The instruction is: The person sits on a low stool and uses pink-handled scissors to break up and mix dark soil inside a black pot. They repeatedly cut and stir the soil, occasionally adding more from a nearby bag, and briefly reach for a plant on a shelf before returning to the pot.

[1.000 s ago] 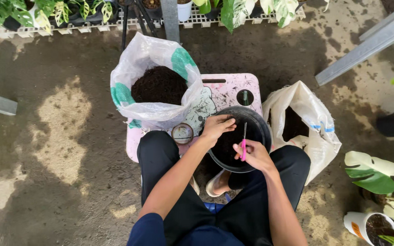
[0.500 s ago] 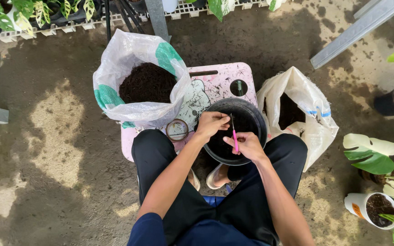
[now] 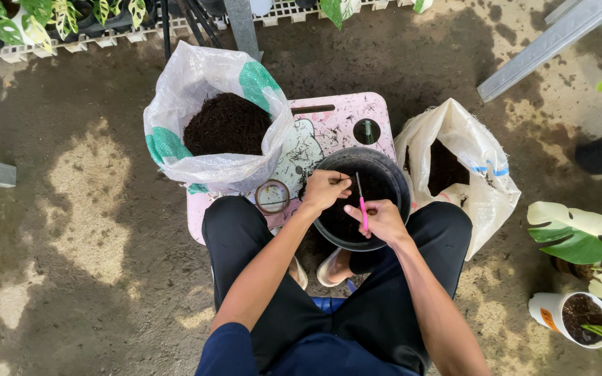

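Observation:
I sit with a black plastic pot (image 3: 391, 177) resting between my knees against a pink table. My left hand (image 3: 325, 189) is closed over the pot's near-left rim, fingers pinched on something too small to make out. My right hand (image 3: 379, 220) holds a thin pink-handled tool (image 3: 362, 207) upright over the pot's dark inside, its metal tip pointing away from me.
A white and green sack of dark soil (image 3: 221, 125) sits on the pink table (image 3: 336, 118) at left. A second white sack (image 3: 465, 167) stands to the right. A small round tin (image 3: 272, 196) lies by my left knee. Potted plants (image 3: 580, 306) stand at right, and a plant tray (image 3: 50, 28) runs along the top.
The camera view shifted slightly left and down. Both hands stayed over the pot; the pink tool moved a little within the right hand.

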